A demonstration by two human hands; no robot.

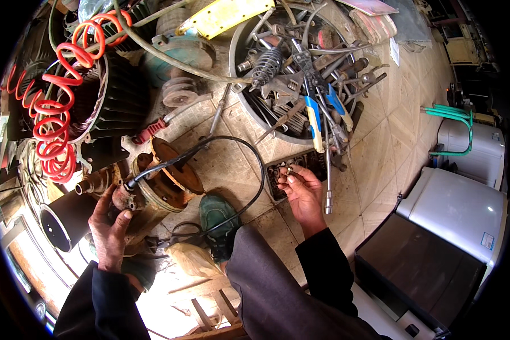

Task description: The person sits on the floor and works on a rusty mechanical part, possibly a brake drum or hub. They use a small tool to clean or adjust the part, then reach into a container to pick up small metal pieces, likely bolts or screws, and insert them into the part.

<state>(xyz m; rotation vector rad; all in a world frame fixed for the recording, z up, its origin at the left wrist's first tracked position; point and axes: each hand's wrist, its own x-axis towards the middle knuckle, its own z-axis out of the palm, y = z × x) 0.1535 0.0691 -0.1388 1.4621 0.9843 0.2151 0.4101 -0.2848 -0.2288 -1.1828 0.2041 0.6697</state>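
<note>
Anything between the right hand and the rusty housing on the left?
Yes: the black cable loops through the gap between the right hand and the rusty housing, and also crosses the housing in this view. Its height relative to the hand isn't clear, so it may only partly obstruct.

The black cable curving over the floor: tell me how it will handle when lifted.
The black cable probably acts springy rather than limp, since it holds a wide, smooth arc. Lifting it may tug the rusty fitting by the left hand, where its end appears to join.
</note>
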